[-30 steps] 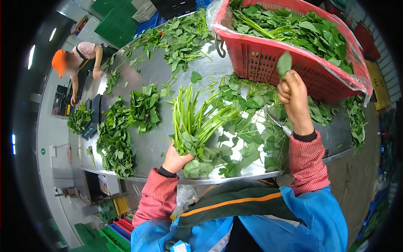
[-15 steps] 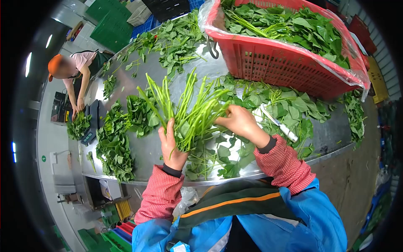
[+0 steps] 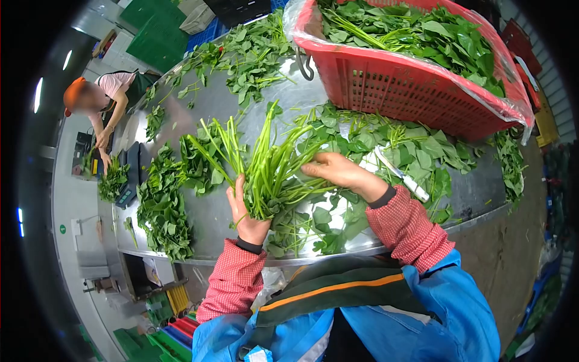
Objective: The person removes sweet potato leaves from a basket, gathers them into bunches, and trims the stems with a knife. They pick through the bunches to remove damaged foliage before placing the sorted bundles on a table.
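1. Holding the bunch of leafy stems (image 3: 265,175) from its left side, the left hand (image 3: 248,220) is partly closed around the lower part, thumb pointing up along the stems.
2. At the bunch's right side, the right hand (image 3: 344,173) has its fingers bent and close together at the outer stems; whether they pinch any cannot be made out.
3. The bunch is over the near part of the metal table (image 3: 491,192), in front of the person's body, its cut ends fanned upward and its leaves low by the left palm. Whether it touches the metal is hidden.
4. To the right of the right hand, a knife (image 3: 403,175) with a white handle lies at a slant on loose greens (image 3: 431,146).
5. Beyond those greens stands a red crate (image 3: 392,90), filled with leafy stems (image 3: 422,36) and lined with clear plastic (image 3: 517,120); a metal hook (image 3: 306,69) hangs at its left end.
6. Left of the bunch lies a pile of greens (image 3: 163,205), and just beside it a scale (image 3: 128,178).
7. At the far left, a co-worker (image 3: 111,99) in an orange cap leans over, a hand at the greens by the scale (image 3: 113,181).
8. More scattered greens (image 3: 250,57) cover the far part of the table.
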